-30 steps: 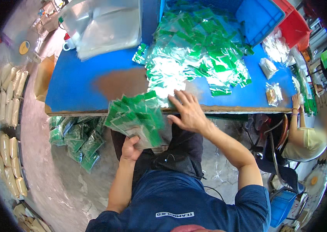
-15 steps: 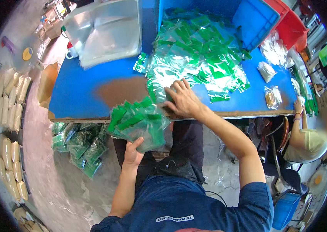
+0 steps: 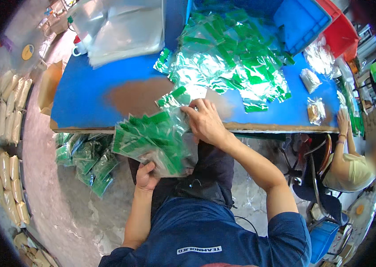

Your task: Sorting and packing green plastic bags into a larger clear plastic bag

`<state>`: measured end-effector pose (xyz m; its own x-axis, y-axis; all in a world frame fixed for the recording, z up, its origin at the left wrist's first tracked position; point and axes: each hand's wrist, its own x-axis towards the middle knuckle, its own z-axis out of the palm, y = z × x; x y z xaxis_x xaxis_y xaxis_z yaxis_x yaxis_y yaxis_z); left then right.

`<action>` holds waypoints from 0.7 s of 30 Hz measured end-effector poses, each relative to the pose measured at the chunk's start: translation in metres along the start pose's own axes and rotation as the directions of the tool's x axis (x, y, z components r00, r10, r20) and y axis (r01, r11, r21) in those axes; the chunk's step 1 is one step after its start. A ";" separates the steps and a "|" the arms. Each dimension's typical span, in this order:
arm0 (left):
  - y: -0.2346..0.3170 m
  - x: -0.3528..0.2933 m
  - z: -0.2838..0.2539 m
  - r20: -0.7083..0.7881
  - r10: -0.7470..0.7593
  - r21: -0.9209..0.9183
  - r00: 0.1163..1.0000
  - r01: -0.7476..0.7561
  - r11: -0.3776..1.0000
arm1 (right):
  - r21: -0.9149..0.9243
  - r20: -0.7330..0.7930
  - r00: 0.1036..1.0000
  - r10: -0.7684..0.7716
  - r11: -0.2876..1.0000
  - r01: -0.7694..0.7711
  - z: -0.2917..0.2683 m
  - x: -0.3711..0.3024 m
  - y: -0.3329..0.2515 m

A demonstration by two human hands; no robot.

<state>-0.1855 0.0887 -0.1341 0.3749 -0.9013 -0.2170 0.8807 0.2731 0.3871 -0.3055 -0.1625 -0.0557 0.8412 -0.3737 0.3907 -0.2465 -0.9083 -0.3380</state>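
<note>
Left hand [image 3: 147, 174] clamped under a fanned stack of green-topped clear bags [image 3: 152, 140]. Right hand [image 3: 205, 122] pinching one more bag onto its far edge. Stack looks part-made: big loose pile [image 3: 232, 62] just beyond on blue worktop [image 3: 85, 95], much left.

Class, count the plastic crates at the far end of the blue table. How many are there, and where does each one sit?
2. A blue crate stands at the table's far right corner; a red crate sits just right of it, touching. More may be hidden beyond the picture's rim.
</note>
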 end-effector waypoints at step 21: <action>0.015 0.021 0.017 -0.090 0.026 0.309 0.996 0.003 0.951 | -0.019 -0.208 0.977 0.051 0.998 -0.056 -0.008 0.047 0.042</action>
<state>-0.1694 0.0679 -0.1174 0.4227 -0.8597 -0.2869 0.7492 0.1533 0.6443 -0.2802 -0.2195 -0.0450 0.7090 -0.4503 0.5428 -0.3023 -0.8894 -0.3430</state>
